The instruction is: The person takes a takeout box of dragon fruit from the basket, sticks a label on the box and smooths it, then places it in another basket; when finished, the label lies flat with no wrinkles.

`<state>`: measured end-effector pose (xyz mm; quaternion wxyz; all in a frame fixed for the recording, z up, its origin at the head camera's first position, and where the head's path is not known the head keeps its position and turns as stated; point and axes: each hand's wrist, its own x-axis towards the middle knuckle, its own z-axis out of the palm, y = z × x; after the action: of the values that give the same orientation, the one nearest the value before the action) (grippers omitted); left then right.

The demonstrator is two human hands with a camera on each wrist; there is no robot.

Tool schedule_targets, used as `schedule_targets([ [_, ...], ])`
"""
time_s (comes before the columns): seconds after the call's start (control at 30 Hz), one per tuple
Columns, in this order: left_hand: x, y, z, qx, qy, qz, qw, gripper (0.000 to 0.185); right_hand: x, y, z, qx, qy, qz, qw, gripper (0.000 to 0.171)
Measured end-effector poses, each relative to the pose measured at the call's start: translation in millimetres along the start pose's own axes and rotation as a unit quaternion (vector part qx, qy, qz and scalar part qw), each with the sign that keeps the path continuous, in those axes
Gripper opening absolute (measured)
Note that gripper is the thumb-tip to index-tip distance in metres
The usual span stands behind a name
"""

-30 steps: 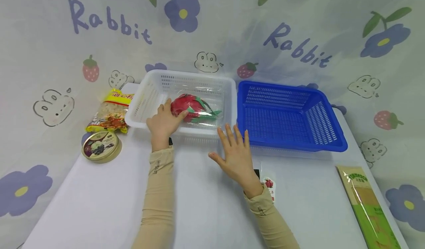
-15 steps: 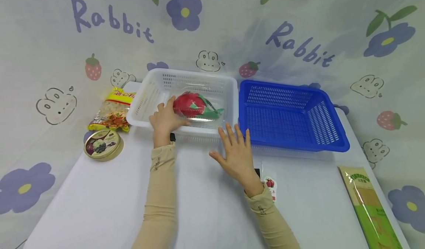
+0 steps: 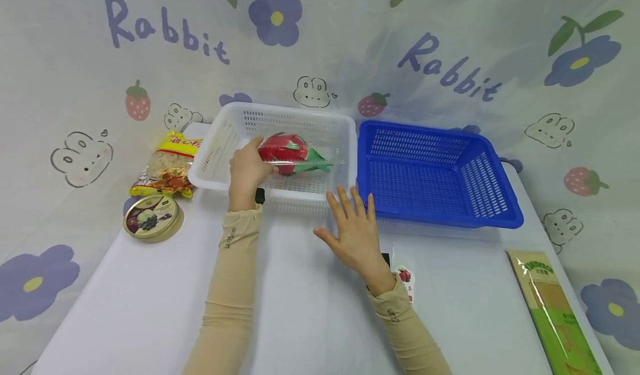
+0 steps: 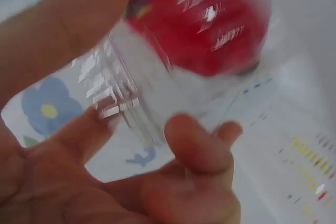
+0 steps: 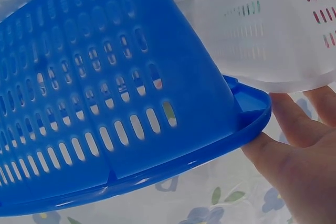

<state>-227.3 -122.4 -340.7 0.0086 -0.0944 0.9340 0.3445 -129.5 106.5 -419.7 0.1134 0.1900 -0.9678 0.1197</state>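
Gripping one boxed dragon fruit (image 3: 289, 154), our left hand (image 3: 248, 170) lifts it within the white basket (image 3: 220, 151). Our right hand (image 3: 354, 233) lies flat, fingers spread — two baskets, one white, one blue (image 3: 492, 197).

Blue basket (image 3: 435, 169), snack bag (image 3: 167, 166), round tin (image 3: 151, 218), green packet (image 3: 557, 311)

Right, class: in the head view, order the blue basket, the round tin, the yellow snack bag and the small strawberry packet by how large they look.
1. blue basket
2. yellow snack bag and round tin: they look too alike to rank
3. small strawberry packet, partly hidden by the right sleeve
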Motion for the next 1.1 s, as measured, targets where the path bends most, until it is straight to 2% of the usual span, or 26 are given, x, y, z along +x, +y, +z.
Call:
schedule_targets([
  [0.17,5.5,14.3,-15.0,-0.016,-0.023,-0.011,0.9995,0.067,0.3,0.7,1.4,0.004,0.004,-0.001,1.0,0.097],
  [0.27,10.1,15.9,-18.2,-0.022,-0.035,-0.028,0.9987,0.067,0.3,1.4,2.0,0.007,0.007,-0.003,1.0,0.097],
  [0.37,14.9,13.4,-19.8,-0.029,-0.052,-0.042,0.9973,0.073,0.3,1.5,1.9,0.009,0.008,-0.004,1.0,0.097],
  [0.6,27.7,3.9,-20.7,-0.044,-0.087,-0.041,0.9944,0.078,0.4,1.8,1.2,0.009,0.008,-0.004,1.0,0.096],
  [0.77,35.2,-1.1,-19.1,-0.095,-0.11,-0.055,0.988,0.081,0.0,2.7,2.1,0.007,0.012,-0.005,1.0,0.095],
  [0.87,38.6,-1.9,-17.1,-0.115,-0.107,-0.043,0.9866,0.081,-0.1,3.1,2.1,0.007,0.013,-0.005,1.0,0.095],
  [1.03,45.5,-3.4,-12.4,-0.129,-0.086,0.006,0.9878,0.077,-0.1,3.7,2.7,0.009,0.013,-0.006,1.0,0.094],
  [1.1,48.1,-4.1,-10.8,-0.131,-0.078,0.012,0.9881,0.076,-0.1,4.4,3.4,0.008,0.013,-0.007,1.0,0.094],
])
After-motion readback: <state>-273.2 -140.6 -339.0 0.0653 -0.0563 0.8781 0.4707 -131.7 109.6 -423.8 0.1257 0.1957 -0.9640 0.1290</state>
